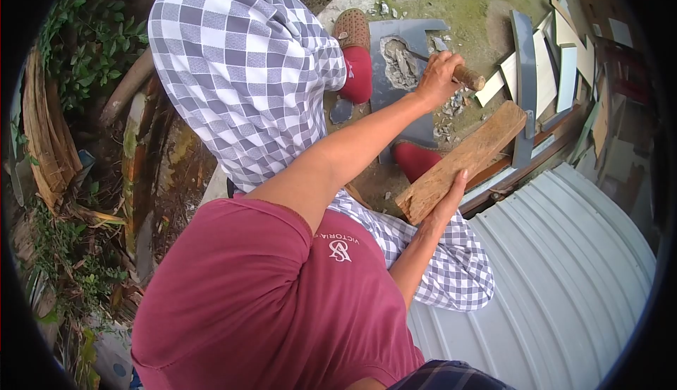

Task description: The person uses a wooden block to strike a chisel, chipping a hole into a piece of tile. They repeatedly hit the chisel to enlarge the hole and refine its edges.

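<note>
With the fingers of the left hand [438,80] wrapped firmly round a wooden-handled tool [470,77], between one and two o'clock, slants the shaft towards ten o'clock, seemingly so as to direct the thin end at the rubble [402,69] in a broken hole in the grey sheet [416,128], at one o'clock. Gives no clear sight of the tip: touching or just short, cannot tell. Leaves the handle's butt bare beyond the fist, towards four o'clock. With the fingers of the right hand [446,203] gripping a rough wooden block [469,157], at three o'clock, supports the four-o'clock edge, probably for balance while leaving the upper end free, near the handle but apart. Plants red-clad feet [357,80] by the sheet, likely for steadiness. Shows offcuts [525,65] piled at two o'clock.
</note>
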Available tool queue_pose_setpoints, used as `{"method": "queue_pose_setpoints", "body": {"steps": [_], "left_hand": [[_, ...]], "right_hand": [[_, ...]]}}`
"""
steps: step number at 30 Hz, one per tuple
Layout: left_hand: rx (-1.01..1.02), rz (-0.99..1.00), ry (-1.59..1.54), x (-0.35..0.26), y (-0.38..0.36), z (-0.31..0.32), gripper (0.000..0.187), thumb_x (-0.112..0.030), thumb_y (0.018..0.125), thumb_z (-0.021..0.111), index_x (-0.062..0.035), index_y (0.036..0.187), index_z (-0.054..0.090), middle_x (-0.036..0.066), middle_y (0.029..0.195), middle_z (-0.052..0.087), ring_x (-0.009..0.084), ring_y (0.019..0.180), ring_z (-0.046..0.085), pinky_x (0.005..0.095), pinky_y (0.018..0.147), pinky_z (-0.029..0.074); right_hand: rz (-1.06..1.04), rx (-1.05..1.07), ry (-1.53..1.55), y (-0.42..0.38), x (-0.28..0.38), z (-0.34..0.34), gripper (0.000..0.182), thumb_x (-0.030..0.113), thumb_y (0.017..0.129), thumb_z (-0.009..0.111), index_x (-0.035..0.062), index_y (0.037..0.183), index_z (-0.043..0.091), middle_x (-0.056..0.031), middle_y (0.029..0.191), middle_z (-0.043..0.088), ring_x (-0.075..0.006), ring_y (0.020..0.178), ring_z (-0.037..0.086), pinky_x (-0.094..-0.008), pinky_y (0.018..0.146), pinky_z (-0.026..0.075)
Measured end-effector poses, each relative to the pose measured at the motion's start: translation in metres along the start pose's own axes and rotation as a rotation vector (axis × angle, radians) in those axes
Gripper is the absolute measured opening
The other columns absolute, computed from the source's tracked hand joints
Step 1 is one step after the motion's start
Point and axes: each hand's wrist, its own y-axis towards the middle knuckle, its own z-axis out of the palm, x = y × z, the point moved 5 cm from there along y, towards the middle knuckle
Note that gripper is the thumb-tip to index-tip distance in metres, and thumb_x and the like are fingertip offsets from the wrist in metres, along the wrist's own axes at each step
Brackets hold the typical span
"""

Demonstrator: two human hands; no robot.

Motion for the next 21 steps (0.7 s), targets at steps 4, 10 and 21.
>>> {"method": "queue_pose_setpoints", "body": {"steps": [4,10,21], "left_hand": [[0.146,0.026,-0.016,0.007,0.006,-0.002,0.038,-0.009,0.065,0.074,-0.0095,0.096,0.052,0.010,0.092,0.054,0.0334,0.091,0.054,0.0399,0.083,0.043],[0.133,-0.040,-0.081,0.015,0.013,-0.013,0.038,-0.012,0.065,0.075,-0.0076,0.095,0.052,0.010,0.093,0.056,0.0332,0.093,0.056,0.0409,0.079,0.045],[0.159,0.039,-0.047,0.015,0.013,-0.007,0.036,-0.012,0.066,0.074,-0.0086,0.095,0.054,0.011,0.094,0.057,0.0341,0.093,0.056,0.0407,0.080,0.045]], "right_hand": [[-0.042,0.000,0.004,-0.001,0.004,0.004,0.059,0.046,0.087,0.057,-0.0006,0.122,0.047,-0.0117,0.107,0.057,-0.0214,0.094,0.058,-0.0316,0.082,0.048],[-0.307,0.014,-0.041,-0.014,0.065,0.025,0.058,0.046,0.088,0.053,-0.0009,0.122,0.045,-0.0119,0.110,0.053,-0.0218,0.094,0.057,-0.0319,0.082,0.047],[-0.307,0.196,-0.505,0.012,0.047,0.068,0.052,0.036,0.090,0.055,-0.0045,0.122,0.048,-0.0144,0.111,0.056,-0.0195,0.100,0.052,-0.0309,0.088,0.041]]}}
